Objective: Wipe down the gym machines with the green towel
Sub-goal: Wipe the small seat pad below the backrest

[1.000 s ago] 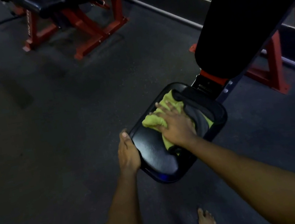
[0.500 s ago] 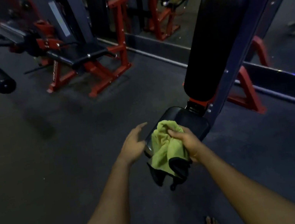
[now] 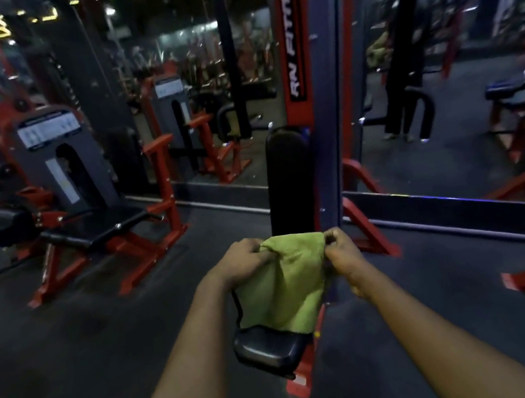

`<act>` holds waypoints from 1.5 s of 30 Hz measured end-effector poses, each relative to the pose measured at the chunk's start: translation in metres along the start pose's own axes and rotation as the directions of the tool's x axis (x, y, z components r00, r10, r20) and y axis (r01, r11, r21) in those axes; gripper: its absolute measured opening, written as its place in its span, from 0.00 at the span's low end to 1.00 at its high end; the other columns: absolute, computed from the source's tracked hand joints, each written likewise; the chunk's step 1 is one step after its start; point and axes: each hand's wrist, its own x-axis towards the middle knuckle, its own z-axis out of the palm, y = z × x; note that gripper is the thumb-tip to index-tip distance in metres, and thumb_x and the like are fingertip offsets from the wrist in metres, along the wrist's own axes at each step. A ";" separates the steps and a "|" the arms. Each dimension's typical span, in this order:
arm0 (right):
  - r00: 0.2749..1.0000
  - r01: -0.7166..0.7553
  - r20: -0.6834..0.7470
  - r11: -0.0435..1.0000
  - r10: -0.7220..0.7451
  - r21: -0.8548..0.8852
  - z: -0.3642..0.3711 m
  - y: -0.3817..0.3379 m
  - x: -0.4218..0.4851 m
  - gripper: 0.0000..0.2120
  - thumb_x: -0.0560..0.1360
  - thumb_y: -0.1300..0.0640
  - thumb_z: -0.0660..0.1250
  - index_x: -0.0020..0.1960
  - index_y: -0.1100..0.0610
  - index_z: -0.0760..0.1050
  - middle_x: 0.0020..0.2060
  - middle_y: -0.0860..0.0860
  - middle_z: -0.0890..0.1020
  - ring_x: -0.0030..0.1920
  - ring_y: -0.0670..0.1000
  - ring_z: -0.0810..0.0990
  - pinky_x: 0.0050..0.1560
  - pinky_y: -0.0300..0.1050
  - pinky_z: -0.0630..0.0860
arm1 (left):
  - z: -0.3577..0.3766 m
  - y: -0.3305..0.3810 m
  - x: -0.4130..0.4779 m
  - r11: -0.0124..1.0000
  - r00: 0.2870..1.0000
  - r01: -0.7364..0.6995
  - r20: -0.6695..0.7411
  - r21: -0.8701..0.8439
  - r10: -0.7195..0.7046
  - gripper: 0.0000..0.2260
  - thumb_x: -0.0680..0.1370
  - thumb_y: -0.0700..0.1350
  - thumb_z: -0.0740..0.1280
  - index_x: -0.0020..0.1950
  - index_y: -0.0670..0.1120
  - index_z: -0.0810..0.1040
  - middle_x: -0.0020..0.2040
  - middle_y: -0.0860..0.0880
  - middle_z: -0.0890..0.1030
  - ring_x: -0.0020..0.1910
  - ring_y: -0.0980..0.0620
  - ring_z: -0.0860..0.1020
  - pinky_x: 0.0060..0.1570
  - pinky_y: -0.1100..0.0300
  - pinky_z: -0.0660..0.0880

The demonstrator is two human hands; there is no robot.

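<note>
1. Holding up one green towel (image 3: pixel 283 289) are two hands, the left hand (image 3: pixel 241 265) and the right hand (image 3: pixel 343 254).
2. The left fingers (image 3: pixel 256 252) are curled tight round the towel's upper left corner. The right fingers (image 3: pixel 332 237) pinch the upper right corner.
3. The towel hangs as a spread sheet below both sets of fingers. A dark strip runs down its left side, and what that strip is cannot be made out.
4. One black seat pad (image 3: pixel 268 347) lies below the fingers. The towel hides its rear part, so I cannot tell whether cloth and pad touch.
5. One black back pad (image 3: pixel 288 177) stands upright just beyond the fingers, its lower end hidden behind the towel.
6. One grey post (image 3: pixel 322 84) rises beyond the right fingers. White lettering on its red strip is blurred.
7. One second machine (image 3: pixel 77 181), red-framed with a black seat, sits well to the left of the left fingers. The picture's left edge cuts it off.
8. The mirror (image 3: pixel 200 87) beyond the fingers shows dim, smeared reflections that cannot be counted.
</note>
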 end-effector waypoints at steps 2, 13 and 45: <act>0.998 0.005 -0.056 1.000 -0.005 0.000 -0.018 -0.005 -0.006 0.13 0.77 0.71 0.60 0.43 0.54 0.72 0.36 0.54 0.77 0.39 0.53 0.76 0.37 0.45 0.73 | -0.004 0.030 0.010 0.998 0.999 -0.037 0.012 0.041 0.037 0.12 0.79 0.51 0.67 0.58 0.49 0.82 0.55 0.48 0.82 0.56 0.49 0.78 0.56 0.54 0.76; 0.995 0.077 -0.079 0.954 -0.056 0.290 -0.137 -0.033 -0.030 0.12 0.83 0.52 0.64 0.62 0.56 0.77 0.41 0.51 0.85 0.39 0.48 0.82 0.41 0.45 0.77 | 0.020 0.144 0.049 0.945 0.977 -0.190 0.151 0.267 0.153 0.18 0.74 0.63 0.72 0.55 0.51 0.81 0.52 0.50 0.82 0.54 0.50 0.79 0.49 0.58 0.75; 0.499 -0.284 -0.866 0.940 -0.024 -0.190 -0.311 0.000 -0.251 0.05 0.81 0.55 0.68 0.47 0.54 0.75 0.43 0.49 0.80 0.42 0.47 0.77 0.41 0.42 0.74 | 0.204 0.341 0.089 0.446 0.394 -0.895 0.521 0.028 0.757 0.13 0.76 0.53 0.74 0.47 0.44 0.79 0.42 0.50 0.80 0.44 0.49 0.78 0.43 0.56 0.70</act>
